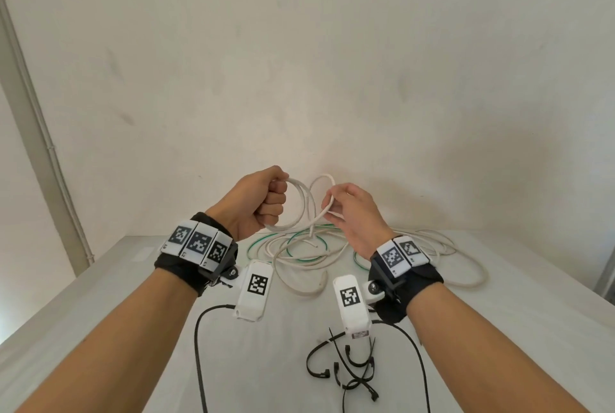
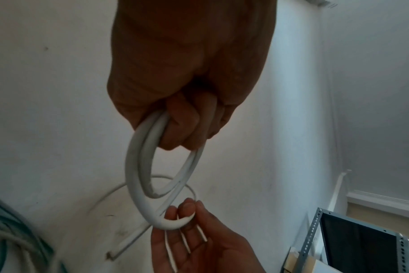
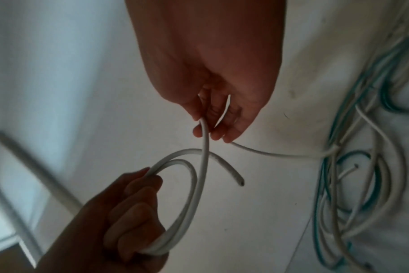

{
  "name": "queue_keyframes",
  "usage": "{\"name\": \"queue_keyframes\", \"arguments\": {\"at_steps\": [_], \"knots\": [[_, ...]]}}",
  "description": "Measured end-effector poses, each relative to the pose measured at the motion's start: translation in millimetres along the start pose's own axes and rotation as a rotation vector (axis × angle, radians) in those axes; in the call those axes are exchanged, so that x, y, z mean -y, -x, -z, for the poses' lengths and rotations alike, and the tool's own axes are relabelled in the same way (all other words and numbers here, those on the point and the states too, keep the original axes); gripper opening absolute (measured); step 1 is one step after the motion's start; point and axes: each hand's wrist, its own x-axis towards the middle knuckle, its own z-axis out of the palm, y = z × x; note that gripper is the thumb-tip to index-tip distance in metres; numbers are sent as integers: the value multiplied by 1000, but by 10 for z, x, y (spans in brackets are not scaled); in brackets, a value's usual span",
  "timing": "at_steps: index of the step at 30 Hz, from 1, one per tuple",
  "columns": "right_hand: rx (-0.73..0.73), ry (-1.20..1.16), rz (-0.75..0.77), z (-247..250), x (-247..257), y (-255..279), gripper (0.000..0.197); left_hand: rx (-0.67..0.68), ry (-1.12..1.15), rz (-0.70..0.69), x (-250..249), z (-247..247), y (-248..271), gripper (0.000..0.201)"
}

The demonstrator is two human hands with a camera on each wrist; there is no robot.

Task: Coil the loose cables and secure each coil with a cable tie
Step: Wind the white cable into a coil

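My left hand (image 1: 275,201) is raised above the table in a fist and grips a small coil of white cable (image 1: 303,187) with about two loops. In the left wrist view the coil (image 2: 134,173) hangs from that fist (image 2: 187,127). My right hand (image 1: 330,209) is close beside it and pinches the same cable's running length between thumb and fingers; the right wrist view shows the strand (image 3: 206,146) passing through its fingertips (image 3: 210,129). From there the cable drops to a loose pile of white and green cables (image 1: 307,259) on the table. Several black cable ties (image 1: 352,372) lie near the front.
The pale table (image 1: 133,313) stands against a plain wall. The cable pile spreads to the right, as far as a white loop (image 1: 479,279). Black leads (image 1: 198,346) from the wrist cameras trail over the table. A grey metal rack (image 2: 362,240) stands off to one side.
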Motion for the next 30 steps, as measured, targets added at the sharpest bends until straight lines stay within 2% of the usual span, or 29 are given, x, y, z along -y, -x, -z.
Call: {"name": "queue_keyframes", "arguments": {"at_steps": [4,8,10,15,20,23,25,27,29,30], "knots": [[93,293,230,-69,12,86,14,-34,-117,55,-8,-36,30,43],[186,458,300,-180,46,144,17,33,-244,80,-29,-172,81,52],[235,405,280,-198,70,174,18,56,-288,85,-72,-209,113,50],[384,99,102,-206,94,263,18,30,-312,53,-115,-215,144,44],[288,-51,32,-263,123,265,20,-41,-313,-114,-48,-256,139,33],[184,38,67,-242,132,237,20,-81,-317,-193,17,-232,137,16],[127,92,79,-198,122,204,20,-125,-415,-252,45,-208,132,7],[107,138,91,-148,121,175,21,-255,-651,-372,63,-170,87,14],[128,199,102,-121,134,165,24,-437,-920,-554,72,-157,32,39],[154,232,108,-118,153,168,25,-482,-1037,-656,58,-153,7,52]]}}
